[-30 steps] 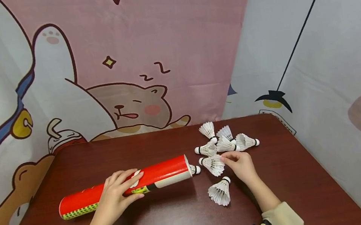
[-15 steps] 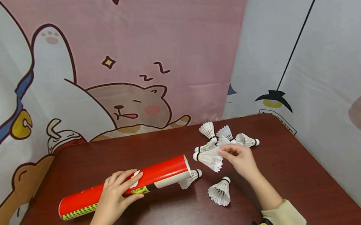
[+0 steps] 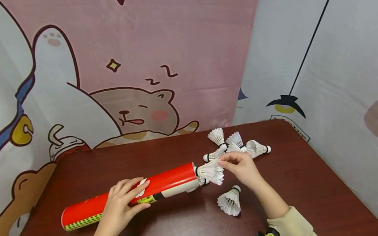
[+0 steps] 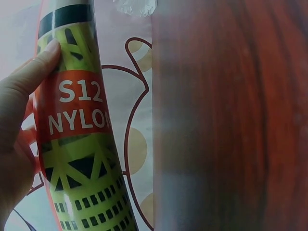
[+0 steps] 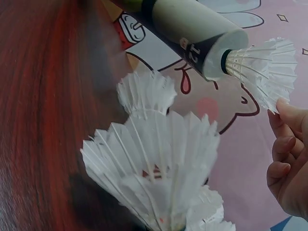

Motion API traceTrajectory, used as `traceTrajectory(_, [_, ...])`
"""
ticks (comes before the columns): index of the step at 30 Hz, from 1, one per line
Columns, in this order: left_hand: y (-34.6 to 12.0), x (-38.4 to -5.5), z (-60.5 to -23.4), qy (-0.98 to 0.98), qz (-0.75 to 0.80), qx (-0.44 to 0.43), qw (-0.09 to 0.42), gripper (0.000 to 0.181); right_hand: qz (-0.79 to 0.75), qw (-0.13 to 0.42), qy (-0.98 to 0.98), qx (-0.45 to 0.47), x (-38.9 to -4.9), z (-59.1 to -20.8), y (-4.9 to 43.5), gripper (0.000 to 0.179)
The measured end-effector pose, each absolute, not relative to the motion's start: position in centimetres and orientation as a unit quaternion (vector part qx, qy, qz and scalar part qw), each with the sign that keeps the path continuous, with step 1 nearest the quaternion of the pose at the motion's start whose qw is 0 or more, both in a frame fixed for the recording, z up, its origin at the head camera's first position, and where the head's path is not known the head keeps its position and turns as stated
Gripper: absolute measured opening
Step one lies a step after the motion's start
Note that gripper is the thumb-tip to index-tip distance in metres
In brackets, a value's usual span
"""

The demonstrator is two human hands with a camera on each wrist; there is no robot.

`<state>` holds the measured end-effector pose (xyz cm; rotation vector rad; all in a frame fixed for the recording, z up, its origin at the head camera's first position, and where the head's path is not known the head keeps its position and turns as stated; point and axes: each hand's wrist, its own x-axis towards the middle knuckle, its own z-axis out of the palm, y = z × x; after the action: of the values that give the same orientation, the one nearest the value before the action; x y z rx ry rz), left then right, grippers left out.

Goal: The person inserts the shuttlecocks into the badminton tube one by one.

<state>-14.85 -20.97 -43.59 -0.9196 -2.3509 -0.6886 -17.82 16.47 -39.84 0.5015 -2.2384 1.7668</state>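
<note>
Dark-red table (image 3: 175, 231), lower frame. Left hand (image 3: 123, 204) grips tube (image 3: 173, 178), left of centre; right hand (image 3: 244, 170) pinches shuttlecock (image 3: 212, 172) at tube's right end. Probably best lined up straight, eased lightly.

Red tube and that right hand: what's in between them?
A white shuttlecock: the right hand pinches its feathery end, and its tip is in the mouth of the red tube. Head and right wrist views show it.
</note>
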Motion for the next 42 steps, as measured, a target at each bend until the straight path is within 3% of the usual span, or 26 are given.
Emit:
traceTrajectory(21, [-20.8,-14.9,-43.7,-0.861,-0.258,-0.355,0.256,0.074,0.592,0.118,-0.784,0.141,-17.4,-40.5,11.7,0.004])
traceTrajectory(31, [-21.1,-14.9,-43.9,-0.868,-0.257,-0.35,0.241,0.076,0.6,0.127,-0.779,0.129,-18.6,-44.1,10.8,0.006])
traceTrajectory(42, [-20.9,-14.8,-43.8,-0.863,-0.258,-0.357,0.246,0.074,0.564,0.153,-0.795,0.164,-16.1,-41.1,9.1,0.011])
